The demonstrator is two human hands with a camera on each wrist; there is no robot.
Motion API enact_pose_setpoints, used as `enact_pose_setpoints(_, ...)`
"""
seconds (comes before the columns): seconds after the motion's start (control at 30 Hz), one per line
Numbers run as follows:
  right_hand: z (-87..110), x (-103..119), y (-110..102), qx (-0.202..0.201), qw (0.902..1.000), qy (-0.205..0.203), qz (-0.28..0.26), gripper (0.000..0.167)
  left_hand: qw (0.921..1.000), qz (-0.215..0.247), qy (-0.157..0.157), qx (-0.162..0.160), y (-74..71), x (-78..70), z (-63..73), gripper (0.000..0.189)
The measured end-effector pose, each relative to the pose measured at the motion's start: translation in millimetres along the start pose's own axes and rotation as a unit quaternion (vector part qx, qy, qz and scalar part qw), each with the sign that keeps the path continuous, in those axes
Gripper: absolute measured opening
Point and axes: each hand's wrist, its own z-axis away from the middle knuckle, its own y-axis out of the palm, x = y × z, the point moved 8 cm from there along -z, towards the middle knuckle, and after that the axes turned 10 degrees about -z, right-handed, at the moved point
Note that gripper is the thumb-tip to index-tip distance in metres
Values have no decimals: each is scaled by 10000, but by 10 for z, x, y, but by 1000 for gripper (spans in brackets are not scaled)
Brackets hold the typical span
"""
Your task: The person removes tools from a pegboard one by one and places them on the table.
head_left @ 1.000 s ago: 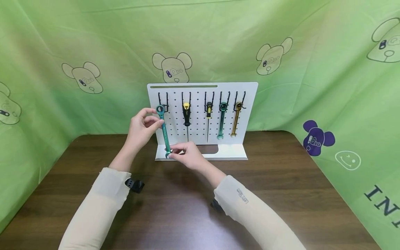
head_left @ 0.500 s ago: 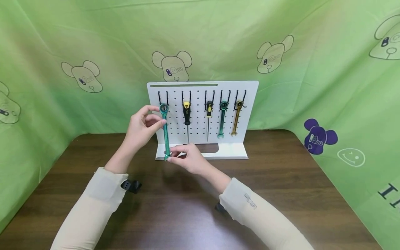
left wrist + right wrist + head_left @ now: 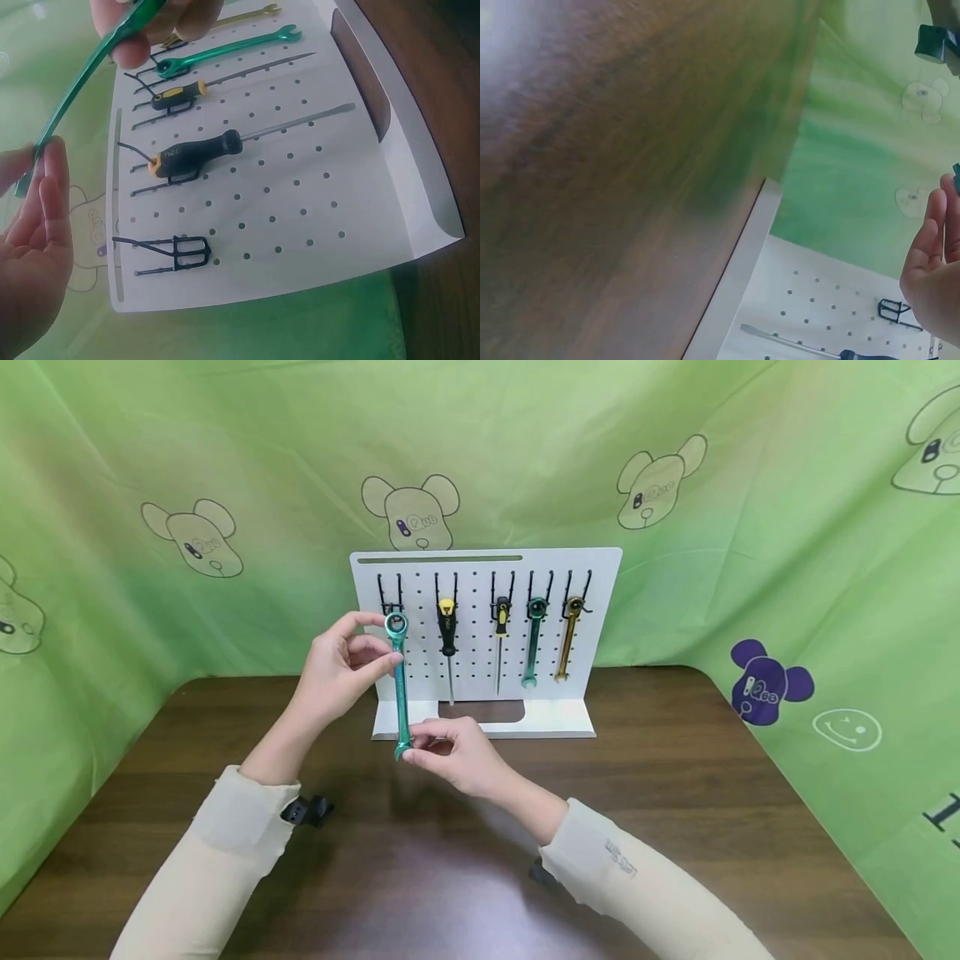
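Note:
A green combination wrench [image 3: 401, 697] stands almost upright in front of the left part of a white pegboard [image 3: 474, 668], its ring end up. My left hand [image 3: 337, 664] pinches it below the ring between thumb and fingers. Down at the open end, my right hand [image 3: 465, 756] holds it by thumb and fingertips. In the left wrist view the wrench [image 3: 82, 75] slants between both hands, apart from the board. The leftmost black hook [image 3: 191, 253] carries nothing there.
On the board's other hooks hang a large screwdriver [image 3: 447, 631], a smaller screwdriver [image 3: 502, 618], a second green wrench [image 3: 533, 643] and a gold wrench [image 3: 567, 643]. The board's base stands on a brown wooden table [image 3: 675, 793], with a green printed curtain [image 3: 540, 460] behind.
The wrench has come away from the leftmost hook, towards me and slightly right, and hangs straighter. Both hands have moved with it, keeping their hold; the right hand is lower.

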Motion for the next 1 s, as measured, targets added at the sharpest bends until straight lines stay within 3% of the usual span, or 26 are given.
enact_pose_setpoints(0.4, 182, -9, 77, 469, 9988, 152, 36, 19, 9994, -122, -106, 311, 42, 39, 133, 52)
enact_pose_setpoints(0.7, 263, -91, 140, 758, 9957, 512, 159, 19, 9971, -44, -497, 571, 113, 177, 232, 52)
enact_pose_setpoints(1.0, 329, -174, 223, 913, 9913, 933, -151, 15, 9945, 14, -736, 744, 199, 337, 331, 53)
